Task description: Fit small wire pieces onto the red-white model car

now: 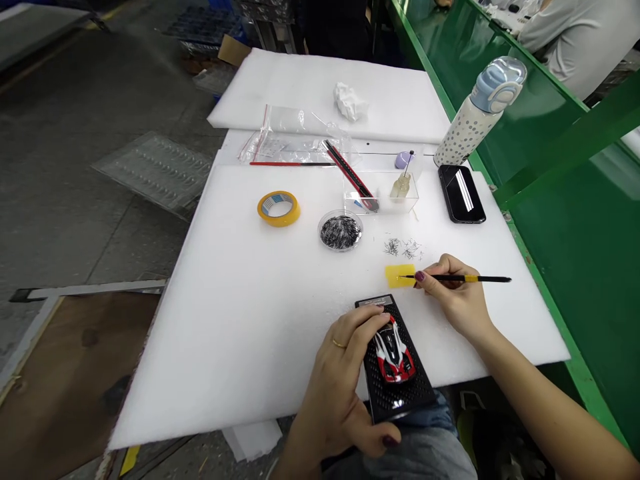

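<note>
My left hand (345,373) grips the black display base (375,393) at the table's front edge, fingers over the top and thumb at the near end. On that base sits a red, white and black model car (395,353), its far end partly under my fingertips. My right hand (457,300) pinches a thin black paintbrush (490,279) with a yellow band. The brush tip touches a yellow piece of tape (395,270) on the white foam. Just beyond it lie small black slivers (393,247) in loose piles. A round clear dish (341,231) holds many more of them.
Farther back are a yellow tape roll (279,209), a clear box (380,200) with a small glass bottle (401,187), a red-and-black cutter (350,175), plastic bags (295,137) and crumpled tissue (350,101). A phone (463,193) and dotted bottle (467,130) stand right, beside a green partition (550,193).
</note>
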Demonstrator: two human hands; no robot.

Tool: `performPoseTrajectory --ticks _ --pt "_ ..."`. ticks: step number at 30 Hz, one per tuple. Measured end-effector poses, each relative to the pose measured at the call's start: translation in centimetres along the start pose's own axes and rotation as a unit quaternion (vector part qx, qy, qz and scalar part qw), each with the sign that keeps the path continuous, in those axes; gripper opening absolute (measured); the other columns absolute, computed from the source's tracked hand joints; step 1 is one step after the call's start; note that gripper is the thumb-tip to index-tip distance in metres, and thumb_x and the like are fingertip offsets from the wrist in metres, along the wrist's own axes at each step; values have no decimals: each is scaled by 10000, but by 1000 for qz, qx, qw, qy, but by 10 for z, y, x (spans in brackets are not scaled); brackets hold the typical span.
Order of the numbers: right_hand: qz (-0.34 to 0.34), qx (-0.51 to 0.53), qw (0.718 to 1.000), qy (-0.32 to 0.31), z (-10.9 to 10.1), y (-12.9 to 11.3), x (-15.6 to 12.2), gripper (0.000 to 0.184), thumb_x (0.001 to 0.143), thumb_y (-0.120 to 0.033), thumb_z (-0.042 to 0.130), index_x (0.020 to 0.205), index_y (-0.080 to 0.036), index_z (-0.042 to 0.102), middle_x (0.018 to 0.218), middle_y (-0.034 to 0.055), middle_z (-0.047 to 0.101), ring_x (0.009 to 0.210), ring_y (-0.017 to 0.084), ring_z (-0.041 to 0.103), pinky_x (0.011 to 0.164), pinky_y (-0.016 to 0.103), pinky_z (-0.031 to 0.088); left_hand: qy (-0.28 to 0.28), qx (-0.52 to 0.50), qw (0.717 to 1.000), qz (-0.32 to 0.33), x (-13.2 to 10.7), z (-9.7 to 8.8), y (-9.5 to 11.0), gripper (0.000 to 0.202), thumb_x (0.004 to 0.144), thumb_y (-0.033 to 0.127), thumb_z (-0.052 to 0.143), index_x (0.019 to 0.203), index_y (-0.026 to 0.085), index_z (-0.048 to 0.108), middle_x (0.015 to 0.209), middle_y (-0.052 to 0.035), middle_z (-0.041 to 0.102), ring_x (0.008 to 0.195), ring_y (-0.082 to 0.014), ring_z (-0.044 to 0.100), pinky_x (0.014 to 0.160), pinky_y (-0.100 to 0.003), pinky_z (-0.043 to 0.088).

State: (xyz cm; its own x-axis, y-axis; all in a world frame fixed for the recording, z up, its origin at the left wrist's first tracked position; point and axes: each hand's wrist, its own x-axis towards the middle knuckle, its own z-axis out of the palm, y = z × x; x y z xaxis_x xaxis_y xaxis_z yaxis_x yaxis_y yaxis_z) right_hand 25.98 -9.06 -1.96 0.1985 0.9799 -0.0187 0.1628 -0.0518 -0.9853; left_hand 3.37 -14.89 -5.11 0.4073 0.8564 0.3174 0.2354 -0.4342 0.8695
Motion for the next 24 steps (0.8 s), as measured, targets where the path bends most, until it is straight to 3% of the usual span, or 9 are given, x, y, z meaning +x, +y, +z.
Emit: performPoseTrajectory --ticks 5,17,24 --pt "-2 -34 999 7 5 3 1 398 705 -513 874 639 -207 628 635 51 687 533 135 538 476 266 378 -1 -1 1000 2 -1 -1 0 996 784 974 332 1497 289 453 1450 -126 562 1319 -353 573 1122 -506 457" --pt "5 -44 999 -7 7 3 0 415 727 -543 847 649 -218 601 644 43 676 586 155 566 512 290 418 -2 1 1000 -3 0 -2 2 1001 774 981 330 1502 303 441 1453 -122 564 1325 -353 572 1125 -511 459" --pt "18 110 994 12 5 -12 -17 404 730 -457 897 656 -227 573 592 -8 641 501 120 544 474 264 432 41 6 999 11 -4 4 -2 1086 722 1003 374 1543 291 378 1459 -131 578 1369 -364 547 1166 -539 444"
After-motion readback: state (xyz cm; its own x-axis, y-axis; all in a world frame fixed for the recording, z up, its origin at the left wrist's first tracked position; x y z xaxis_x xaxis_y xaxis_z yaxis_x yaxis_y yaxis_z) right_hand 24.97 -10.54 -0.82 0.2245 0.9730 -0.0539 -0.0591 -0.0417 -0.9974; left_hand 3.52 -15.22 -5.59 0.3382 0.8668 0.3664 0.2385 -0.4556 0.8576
